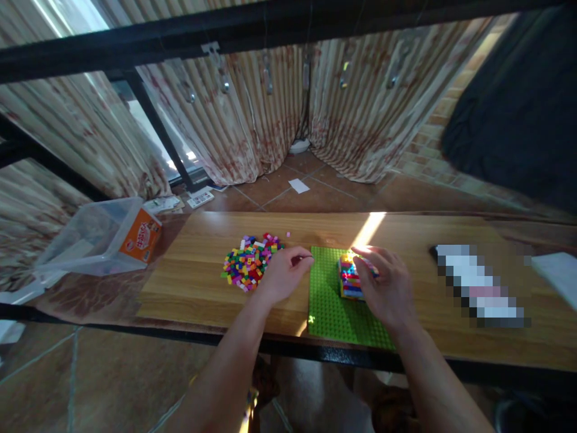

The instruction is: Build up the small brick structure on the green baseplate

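While the right hand [383, 285] is curving over the right side of a small built block [349, 282], its thumb and fingers are bending only part-way; from where I am standing, I cannot tell whether they are gripping or merely resting. The left hand [288, 270] is hovering by the left edge of a green baseplate [325, 310], thumb and forefinger nearly meeting, and anything they may be pinching is too small for me to make out.

The block is sitting on the far part of the baseplate, its coloured rows showing on the near side. I am judging it light, stiff and a little slick, with its seams probably forming the weak spots, so a hold low on two opposite walls is seeming safer than a pinch at the top. To the left, the heap of loose bricks [247, 263] is spreading over the wooden table [189, 300]; each is looking tiny, hard and easily flicked away, calling for fingertips across two flat sides. One pink brick [288, 234] is lying apart, farther off. Beyond the table's left end, a clear plastic bin [101, 231] is standing.
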`<state>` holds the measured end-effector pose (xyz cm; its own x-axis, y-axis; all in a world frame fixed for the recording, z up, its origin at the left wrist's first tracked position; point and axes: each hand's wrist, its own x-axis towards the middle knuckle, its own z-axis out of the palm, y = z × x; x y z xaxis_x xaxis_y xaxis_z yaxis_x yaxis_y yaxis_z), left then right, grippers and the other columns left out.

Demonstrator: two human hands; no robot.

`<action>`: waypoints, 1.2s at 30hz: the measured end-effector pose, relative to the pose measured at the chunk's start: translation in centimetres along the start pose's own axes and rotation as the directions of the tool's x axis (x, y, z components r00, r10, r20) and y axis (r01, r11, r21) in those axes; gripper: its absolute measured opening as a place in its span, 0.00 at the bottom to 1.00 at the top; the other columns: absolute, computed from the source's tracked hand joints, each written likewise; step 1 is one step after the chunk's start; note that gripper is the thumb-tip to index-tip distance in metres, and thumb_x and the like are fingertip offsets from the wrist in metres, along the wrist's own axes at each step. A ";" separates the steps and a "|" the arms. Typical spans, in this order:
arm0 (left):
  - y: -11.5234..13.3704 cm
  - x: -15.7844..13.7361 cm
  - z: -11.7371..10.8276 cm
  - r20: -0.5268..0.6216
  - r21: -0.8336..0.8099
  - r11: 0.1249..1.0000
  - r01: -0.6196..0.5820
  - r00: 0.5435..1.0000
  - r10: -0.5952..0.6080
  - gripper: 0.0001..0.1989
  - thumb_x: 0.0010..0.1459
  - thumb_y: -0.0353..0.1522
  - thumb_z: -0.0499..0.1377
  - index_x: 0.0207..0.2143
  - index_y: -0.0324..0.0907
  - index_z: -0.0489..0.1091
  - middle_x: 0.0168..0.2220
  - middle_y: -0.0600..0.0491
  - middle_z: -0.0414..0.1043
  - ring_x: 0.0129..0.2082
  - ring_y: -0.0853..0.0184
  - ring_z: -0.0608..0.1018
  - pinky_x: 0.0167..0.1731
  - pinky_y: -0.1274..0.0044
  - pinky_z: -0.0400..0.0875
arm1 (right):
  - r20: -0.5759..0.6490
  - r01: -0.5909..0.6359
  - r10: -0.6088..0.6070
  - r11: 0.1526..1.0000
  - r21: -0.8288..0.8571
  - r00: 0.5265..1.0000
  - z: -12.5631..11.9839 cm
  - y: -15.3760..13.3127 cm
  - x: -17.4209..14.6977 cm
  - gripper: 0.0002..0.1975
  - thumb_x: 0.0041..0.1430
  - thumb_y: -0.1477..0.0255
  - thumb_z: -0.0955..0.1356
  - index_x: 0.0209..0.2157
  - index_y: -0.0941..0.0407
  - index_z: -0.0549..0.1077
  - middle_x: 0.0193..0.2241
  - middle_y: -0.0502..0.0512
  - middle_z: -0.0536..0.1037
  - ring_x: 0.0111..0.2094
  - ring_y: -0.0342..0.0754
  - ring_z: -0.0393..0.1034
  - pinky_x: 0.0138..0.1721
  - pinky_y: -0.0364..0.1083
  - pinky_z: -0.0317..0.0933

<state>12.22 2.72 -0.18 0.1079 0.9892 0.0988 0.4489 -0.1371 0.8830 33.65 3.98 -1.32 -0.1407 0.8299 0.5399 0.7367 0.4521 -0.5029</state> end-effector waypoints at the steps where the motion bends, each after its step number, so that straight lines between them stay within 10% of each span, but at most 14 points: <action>1: 0.5 -0.1 0.9 0.034 -0.085 0.996 -0.001 0.999 0.004 0.10 0.57 0.34 0.54 0.33 0.39 0.73 0.30 0.53 0.75 0.31 0.69 0.74 0.33 0.77 0.68 | 0.005 0.006 -0.006 0.999 0.045 1.000 -0.2 -0.4 0.0 0.11 0.60 0.67 0.64 0.40 0.53 0.76 0.38 0.56 0.76 0.42 0.52 0.68 0.44 0.54 0.62; 7: 2.4 -0.3 3.6 0.164 -0.455 0.881 0.131 0.985 -0.062 0.08 0.56 0.29 0.55 0.35 0.37 0.73 0.29 0.53 0.73 0.29 0.72 0.74 0.32 0.79 0.67 | 0.159 0.008 -0.057 0.956 0.294 0.986 -0.7 -2.0 -0.3 0.11 0.61 0.68 0.63 0.42 0.52 0.76 0.40 0.55 0.76 0.44 0.50 0.69 0.46 0.53 0.63; 20: 3.1 -0.2 3.9 0.182 -0.604 0.761 0.236 0.971 -0.156 0.09 0.54 0.33 0.58 0.34 0.37 0.74 0.25 0.54 0.72 0.25 0.73 0.71 0.28 0.79 0.61 | 0.096 -0.011 -0.031 0.913 0.408 0.995 -0.9 -2.1 -0.4 0.06 0.58 0.70 0.67 0.36 0.51 0.77 0.38 0.52 0.77 0.41 0.48 0.70 0.43 0.51 0.64; 36: 1.8 0.0 4.2 0.083 -0.423 0.866 0.266 0.963 -0.255 0.06 0.52 0.32 0.58 0.29 0.38 0.73 0.28 0.54 0.73 0.25 0.72 0.73 0.28 0.79 0.65 | 0.016 -0.068 0.067 0.997 0.037 0.998 -0.1 2.1 0.5 0.10 0.58 0.69 0.65 0.30 0.56 0.78 0.35 0.57 0.77 0.37 0.51 0.71 0.41 0.51 0.64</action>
<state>16.76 2.23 -0.48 0.0631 0.9837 -0.1685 0.0419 0.1661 0.9852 35.23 5.35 -2.02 -0.1016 0.8635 0.4940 0.7197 0.4066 -0.5628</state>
